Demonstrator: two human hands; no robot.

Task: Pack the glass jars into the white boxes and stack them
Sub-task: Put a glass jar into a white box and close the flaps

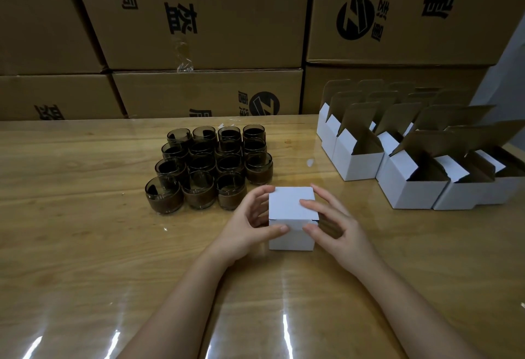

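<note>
A small white box (291,211) with its lid closed stands on the wooden table (85,245) in front of me. My left hand (250,225) holds its left side, thumb on the front face and fingers curled at the far edge. My right hand (332,222) holds the right side, with a finger on the lid and the thumb on the front. Several dark glass jars (210,168) stand in rows just behind and to the left of the box. Several open white boxes (412,165) with raised flaps stand at the right.
Large brown cardboard cartons (199,32) are stacked like a wall along the table's far edge. The glossy tabletop stretches bare to the left and towards me.
</note>
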